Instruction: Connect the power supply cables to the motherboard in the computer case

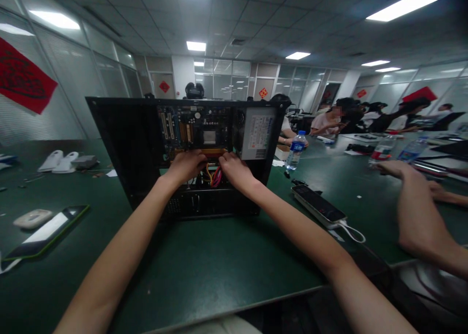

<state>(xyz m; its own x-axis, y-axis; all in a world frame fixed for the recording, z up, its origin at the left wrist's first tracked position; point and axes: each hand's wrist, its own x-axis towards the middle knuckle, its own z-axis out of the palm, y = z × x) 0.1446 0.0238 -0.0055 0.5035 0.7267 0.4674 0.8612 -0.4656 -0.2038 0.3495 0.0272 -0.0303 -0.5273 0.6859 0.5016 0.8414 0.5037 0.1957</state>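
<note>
A black computer case (107, 144) stands on the table with its open side facing me, the motherboard (197, 122) showing inside. Both my hands reach into it, at the lower edge of the board. My left hand (186, 166) has its fingers bent at the left end of an orange strip, likely a memory slot (214, 152). At the strip's right end, my right hand (234, 168) has its fingers curled and close together. Whatever the fingertips grip is hidden. Coloured cables (215, 177) hang between the hands. A labelled power supply (259, 133) sits at the upper right.
Right of the case are a water bottle (296, 151) and a phone (320, 205) with a white cable. A phone (47, 231) and a small pale case (32, 219) lie left. Another person's arm (420, 212) rests at the right; more people sit behind.
</note>
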